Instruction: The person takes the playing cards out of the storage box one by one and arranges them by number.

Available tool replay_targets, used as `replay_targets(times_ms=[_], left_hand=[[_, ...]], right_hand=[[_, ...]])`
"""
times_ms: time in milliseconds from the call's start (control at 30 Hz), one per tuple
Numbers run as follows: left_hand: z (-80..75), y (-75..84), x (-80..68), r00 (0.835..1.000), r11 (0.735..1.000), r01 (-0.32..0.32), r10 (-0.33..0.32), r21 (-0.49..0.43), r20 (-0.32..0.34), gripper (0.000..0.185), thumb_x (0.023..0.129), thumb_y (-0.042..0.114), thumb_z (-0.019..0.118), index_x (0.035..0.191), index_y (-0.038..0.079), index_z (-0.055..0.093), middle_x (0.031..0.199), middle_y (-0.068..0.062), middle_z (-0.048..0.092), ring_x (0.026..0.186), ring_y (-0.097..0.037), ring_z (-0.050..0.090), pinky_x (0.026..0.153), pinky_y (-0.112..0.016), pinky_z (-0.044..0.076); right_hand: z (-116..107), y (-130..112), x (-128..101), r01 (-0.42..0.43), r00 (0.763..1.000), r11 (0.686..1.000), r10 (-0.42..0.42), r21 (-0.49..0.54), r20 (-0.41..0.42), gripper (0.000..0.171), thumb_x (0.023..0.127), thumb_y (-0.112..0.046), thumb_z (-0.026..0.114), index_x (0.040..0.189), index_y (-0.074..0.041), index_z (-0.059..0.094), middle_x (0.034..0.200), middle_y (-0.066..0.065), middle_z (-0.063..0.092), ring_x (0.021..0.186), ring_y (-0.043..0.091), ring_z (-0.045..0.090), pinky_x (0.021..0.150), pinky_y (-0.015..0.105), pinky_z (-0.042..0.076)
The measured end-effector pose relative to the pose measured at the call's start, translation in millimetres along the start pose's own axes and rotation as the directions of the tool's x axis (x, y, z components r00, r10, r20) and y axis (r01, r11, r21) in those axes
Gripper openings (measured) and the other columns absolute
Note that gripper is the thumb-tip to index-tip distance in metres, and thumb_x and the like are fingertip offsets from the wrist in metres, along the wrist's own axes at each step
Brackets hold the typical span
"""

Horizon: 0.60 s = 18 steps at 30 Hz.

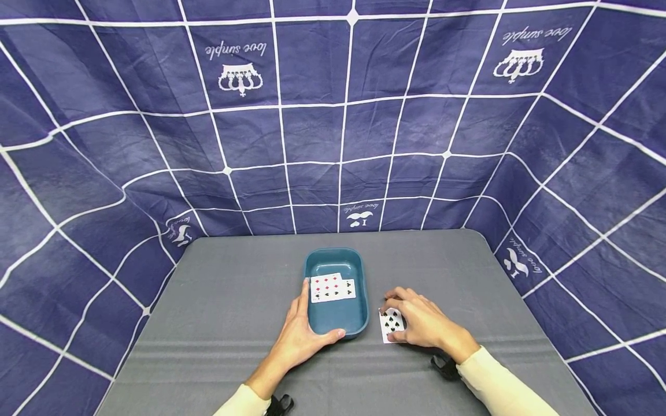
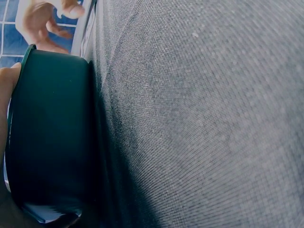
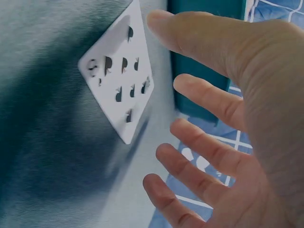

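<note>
A blue-green rectangular tray (image 1: 337, 318) stands on the grey cloth. My left hand (image 1: 300, 333) rests round its near left corner, fingers straight along the left side and thumb laid at the near rim. Inside the tray lie overlapping playing cards (image 1: 330, 289), a diamonds card over black-suit ones. To the right of the tray, a spades playing card (image 1: 391, 322) lies face up on the cloth. Over this card hovers my right hand (image 1: 416, 318). Its fingers (image 3: 209, 97) are spread in the right wrist view, and the thumb tip is beside the card with nothing held.
Grey cloth (image 1: 229, 289) covers the table around the tray. Blue curtains (image 1: 317, 133) with white lines rise behind the table and along both sides. Black straps (image 1: 444, 367) sit at the wrists, beside the pale sleeves.
</note>
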<state>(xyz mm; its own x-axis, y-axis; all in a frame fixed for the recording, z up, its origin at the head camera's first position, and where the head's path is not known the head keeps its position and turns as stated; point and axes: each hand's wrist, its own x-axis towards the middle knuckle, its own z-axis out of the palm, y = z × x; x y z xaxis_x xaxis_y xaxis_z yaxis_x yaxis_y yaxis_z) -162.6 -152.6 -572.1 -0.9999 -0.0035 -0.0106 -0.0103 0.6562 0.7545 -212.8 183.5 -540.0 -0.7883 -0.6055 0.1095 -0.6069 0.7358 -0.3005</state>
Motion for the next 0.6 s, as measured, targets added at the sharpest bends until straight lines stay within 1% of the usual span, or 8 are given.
replay_targets(times_ms=[133,267,367,600], left_hand=[[-0.5,1.8,-1.3,1.0,1.0,-0.014,0.014,-0.002,-0.004,0.158,0.074,0.072,0.104,0.19,0.029,0.006,0.179,-0.023,0.046,0.164,-0.044,0.051,0.13,-0.066,0.05],[-1.2,4.4,-2.6,1.0,1.0,-0.024,0.024,-0.004,-0.009,0.157,0.074,0.071,0.104,0.19,0.024,0.009,0.179,-0.025,0.046,0.164,-0.044,0.051,0.13,-0.066,0.049],[-1.5,5.6,-3.7,1.0,1.0,-0.022,0.022,-0.004,-0.006,0.158,0.074,0.071,0.104,0.19,0.023,0.009,0.179,-0.025,0.046,0.164,-0.044,0.051,0.13,-0.066,0.049],[-2.8,6.2,-4.2,1.0,1.0,-0.023,0.023,-0.001,0.004,0.158,0.074,0.071,0.104,0.19,0.024,0.007,0.179,-0.025,0.046,0.162,-0.045,0.051,0.128,-0.067,0.05]], right_hand=[[-4,-2,4,0.006,1.0,1.0,-0.006,-0.014,-0.019,0.053,0.081,-0.033,0.107,0.129,-0.025,0.086,0.149,0.005,0.073,0.126,0.031,0.072,0.097,0.058,0.062],[-9,-5,8,0.013,0.999,0.999,-0.014,-0.033,-0.042,0.053,0.082,-0.031,0.107,0.13,-0.023,0.086,0.15,0.006,0.073,0.126,0.032,0.073,0.097,0.059,0.064],[-12,-9,12,0.017,0.998,0.999,-0.019,-0.04,-0.056,0.052,0.083,-0.03,0.106,0.13,-0.022,0.086,0.15,0.007,0.073,0.126,0.032,0.074,0.097,0.059,0.064],[-21,-18,23,0.009,0.996,0.999,-0.013,-0.037,-0.084,0.048,0.088,-0.03,0.103,0.132,-0.02,0.086,0.152,0.008,0.072,0.131,0.036,0.075,0.104,0.062,0.063]])
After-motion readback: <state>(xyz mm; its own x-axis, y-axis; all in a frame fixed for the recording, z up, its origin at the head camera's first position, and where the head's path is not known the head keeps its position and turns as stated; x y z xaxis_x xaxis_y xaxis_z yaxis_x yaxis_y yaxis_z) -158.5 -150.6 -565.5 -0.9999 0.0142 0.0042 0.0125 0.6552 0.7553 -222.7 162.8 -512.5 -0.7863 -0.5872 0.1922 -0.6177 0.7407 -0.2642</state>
